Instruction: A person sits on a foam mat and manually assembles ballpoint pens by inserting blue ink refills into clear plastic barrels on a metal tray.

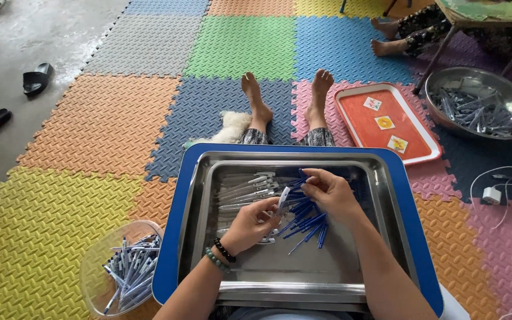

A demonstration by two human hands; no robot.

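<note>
A steel tray point(280, 266) rests on a blue tray point(170, 237) across my lap. In it lie clear pen barrels point(241, 188) on the left and a heap of blue refills point(306, 220) in the middle. My left hand point(253, 224) is closed around a clear pen barrel, its tip pointing up. My right hand point(327, 191) pinches a thin blue refill above the heap, just right of the left hand. Bead bracelets circle my left wrist.
A clear bowl of assembled pens point(122, 274) sits at my lower left on the foam mat. An orange tray point(386, 121) and a steel bowl of pen parts point(481, 104) lie to the right. Another person's feet point(386, 37) are at top right. White charger cables point(499, 189) and sandals point(34, 77) lie around.
</note>
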